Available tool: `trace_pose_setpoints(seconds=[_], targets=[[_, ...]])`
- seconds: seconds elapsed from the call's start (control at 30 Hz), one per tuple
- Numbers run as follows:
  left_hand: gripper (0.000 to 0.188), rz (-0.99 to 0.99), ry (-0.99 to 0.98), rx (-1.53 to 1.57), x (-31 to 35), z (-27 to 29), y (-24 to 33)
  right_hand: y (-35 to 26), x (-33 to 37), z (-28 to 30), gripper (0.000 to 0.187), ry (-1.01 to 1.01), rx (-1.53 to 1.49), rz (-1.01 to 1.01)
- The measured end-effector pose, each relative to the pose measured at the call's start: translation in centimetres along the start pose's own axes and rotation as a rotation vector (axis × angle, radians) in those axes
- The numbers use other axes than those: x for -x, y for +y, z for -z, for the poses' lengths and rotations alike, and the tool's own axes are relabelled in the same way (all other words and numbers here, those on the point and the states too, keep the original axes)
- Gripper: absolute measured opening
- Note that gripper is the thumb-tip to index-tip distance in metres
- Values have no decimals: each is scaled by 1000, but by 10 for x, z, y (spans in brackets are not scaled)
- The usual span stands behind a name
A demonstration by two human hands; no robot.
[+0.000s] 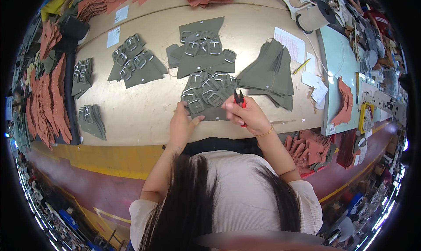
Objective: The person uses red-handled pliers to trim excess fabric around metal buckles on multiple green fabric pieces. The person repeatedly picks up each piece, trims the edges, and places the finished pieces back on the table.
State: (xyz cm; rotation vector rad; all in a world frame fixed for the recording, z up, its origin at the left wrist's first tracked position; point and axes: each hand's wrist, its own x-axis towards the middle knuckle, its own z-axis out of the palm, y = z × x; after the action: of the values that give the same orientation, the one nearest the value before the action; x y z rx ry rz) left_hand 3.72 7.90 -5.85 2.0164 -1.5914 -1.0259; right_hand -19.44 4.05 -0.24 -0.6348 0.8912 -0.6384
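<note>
My right hand [252,115] is closed around small thread snips [239,100] with red handles and dark blades, tips pointing away from me. Just left of it, a pile of olive-green leather-like pieces with silver buckle straps [209,93] lies near the table's front edge. At the pile's left edge rests my left hand [182,126], thumb and fingers apart, touching the piece beside the lowest buckle. Directly behind sits a similar buckled stack [204,60]. Flat olive panels without buckles [269,73] are fanned out to the right.
More buckled olive stacks [136,62] lie left. Rust-coloured pieces [49,102] hang at the far left; others fill a red bin [309,150] low on the right. A yellow pen [301,66], paper sheets [291,45] and a thread cone [313,18] are at right.
</note>
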Motion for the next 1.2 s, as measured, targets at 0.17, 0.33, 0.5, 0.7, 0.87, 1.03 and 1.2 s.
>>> trace_pose_setpoints(seconds=[0.17, 0.33, 0.5, 0.7, 0.87, 1.03, 1.2], targets=[[48, -58, -5, -11, -5, -6, -2, 18, -15, -7, 31, 240, 473, 426], [41, 95, -216, 799, -7, 12, 20, 12, -7, -12, 36, 196, 796, 445], [64, -1, -252, 963, -5, 36, 51, 0, 4, -25, 36, 256, 932, 652], [69, -72, -318, 923, -4, 45, 76, -9, 6, -31, 28, 435, 1114, 888], [65, -61, -307, 933, -3, 46, 84, -17, 11, -32, 27, 453, 1207, 969], [63, -104, -340, 873, -6, 50, 83, -22, 10, -32, 26, 444, 1239, 1007], [64, -118, -332, 849, -6, 51, 85, -23, 9, -31, 25, 435, 1235, 1026]])
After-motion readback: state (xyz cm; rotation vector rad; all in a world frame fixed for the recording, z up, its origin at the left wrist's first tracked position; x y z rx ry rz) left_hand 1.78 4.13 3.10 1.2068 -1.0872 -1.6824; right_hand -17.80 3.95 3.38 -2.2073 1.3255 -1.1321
